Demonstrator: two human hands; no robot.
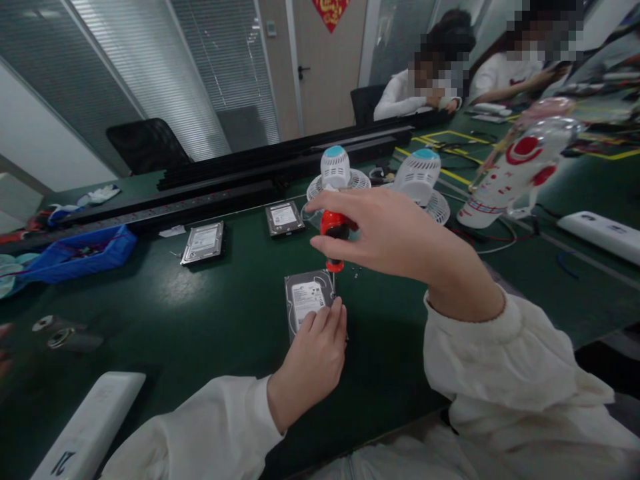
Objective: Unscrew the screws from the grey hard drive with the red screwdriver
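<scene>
A hard drive (306,296) with a white label lies flat on the green table (210,320) in front of me. My left hand (315,357) rests on its near end with fingers curled, pinning it down. My right hand (380,233) grips a red and black screwdriver (334,235) held upright, its tip at the drive's right edge. A few tiny screws (356,272) lie just right of the drive.
Two more hard drives (203,242) (284,217) lie further back, before a black rail (260,177). Two white fans (419,179), a white and red bottle-shaped object (515,170), a blue tray (75,253) and white boxes (90,427) surround the spot. Two people sit at the far right.
</scene>
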